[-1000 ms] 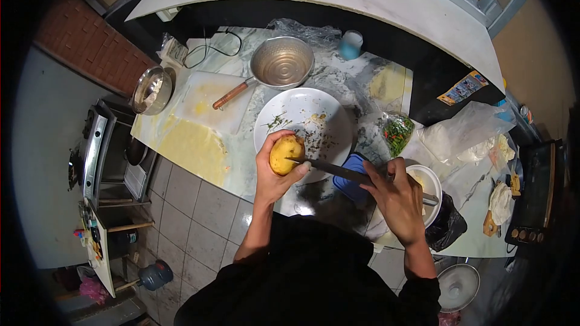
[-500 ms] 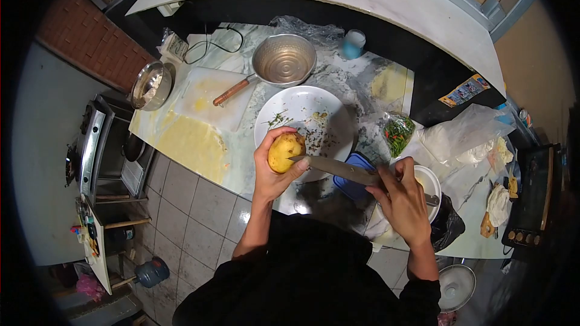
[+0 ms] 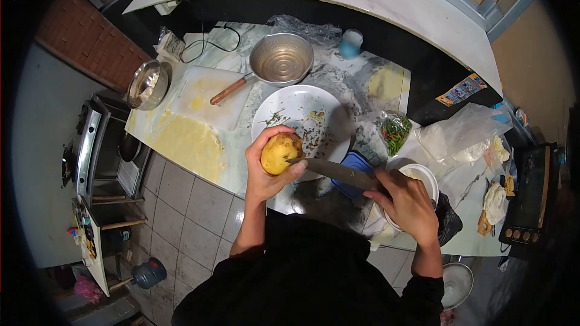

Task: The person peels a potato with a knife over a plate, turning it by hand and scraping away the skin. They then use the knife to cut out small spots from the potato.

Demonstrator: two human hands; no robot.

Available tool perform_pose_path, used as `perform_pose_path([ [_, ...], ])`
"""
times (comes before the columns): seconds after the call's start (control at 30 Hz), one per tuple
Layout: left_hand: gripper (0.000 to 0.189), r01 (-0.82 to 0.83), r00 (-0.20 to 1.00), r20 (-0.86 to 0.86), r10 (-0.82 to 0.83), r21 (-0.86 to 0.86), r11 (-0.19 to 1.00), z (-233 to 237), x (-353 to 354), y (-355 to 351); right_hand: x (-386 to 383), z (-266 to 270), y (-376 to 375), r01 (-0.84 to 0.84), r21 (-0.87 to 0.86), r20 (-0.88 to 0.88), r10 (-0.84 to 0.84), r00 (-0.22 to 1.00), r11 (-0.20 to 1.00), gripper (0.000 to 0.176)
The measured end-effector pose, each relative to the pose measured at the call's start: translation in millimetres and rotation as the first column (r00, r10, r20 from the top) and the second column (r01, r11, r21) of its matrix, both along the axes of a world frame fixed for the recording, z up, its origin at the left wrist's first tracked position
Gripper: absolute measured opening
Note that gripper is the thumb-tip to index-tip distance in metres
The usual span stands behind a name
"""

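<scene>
Wrapped around a yellow potato (image 3: 279,156) with brown patches, my left hand (image 3: 258,172) holds it over the near edge of a white plate (image 3: 329,99). A broad-bladed knife (image 3: 338,172) is gripped in my right hand (image 3: 409,204), its tip at the potato's right side. My left thumb lies close to the blade near that tip. Scraps of peel and green bits are scattered on the plate. Under the blade sits a blue container (image 3: 355,163), partly covered. Beside my right hand is a white bowl (image 3: 430,176), partly hidden by it.
Behind the plate stands a wooden-handled pan (image 3: 281,58), its handle over a white cutting board (image 3: 196,87). A metal bowl (image 3: 148,86) is at the left edge. To the right are a bag of chillies (image 3: 396,133), a clear plastic bag (image 3: 462,130) and a toaster oven (image 3: 531,196).
My right hand has turned slightly and shifted lower right around the knife handle. The potato is rolled a little in my left hand, showing more brown skin. The whole view has moved slightly.
</scene>
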State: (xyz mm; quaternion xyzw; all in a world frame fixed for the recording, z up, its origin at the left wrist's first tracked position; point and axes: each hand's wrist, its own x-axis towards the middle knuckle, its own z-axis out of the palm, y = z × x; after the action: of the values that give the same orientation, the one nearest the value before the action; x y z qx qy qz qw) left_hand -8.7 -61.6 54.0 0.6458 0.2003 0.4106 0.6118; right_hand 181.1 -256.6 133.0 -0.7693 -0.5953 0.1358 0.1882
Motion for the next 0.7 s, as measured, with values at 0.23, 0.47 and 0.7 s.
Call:
perform_pose_path([
  [0.23,0.055,0.029,1.0,0.003,-0.029,0.06,0.998,0.2,-4.6,2.6,-1.8,3.0,-3.6,-0.002,0.077,-0.06,0.007,0.998,0.997,0.033],
  [0.47,0.052,0.042,0.999,-0.008,-0.041,0.071,0.997,1.7,-2.1,2.9,-3.9,5.7,-6.2,0.051,0.099,-0.075,-0.043,0.996,0.994,0.037],
  [0.7,0.045,0.055,0.998,-0.025,-0.054,0.047,0.997,7.8,1.6,-1.7,-3.6,4.7,-8.0,0.081,0.101,-0.045,-0.076,0.996,0.992,0.041],
])
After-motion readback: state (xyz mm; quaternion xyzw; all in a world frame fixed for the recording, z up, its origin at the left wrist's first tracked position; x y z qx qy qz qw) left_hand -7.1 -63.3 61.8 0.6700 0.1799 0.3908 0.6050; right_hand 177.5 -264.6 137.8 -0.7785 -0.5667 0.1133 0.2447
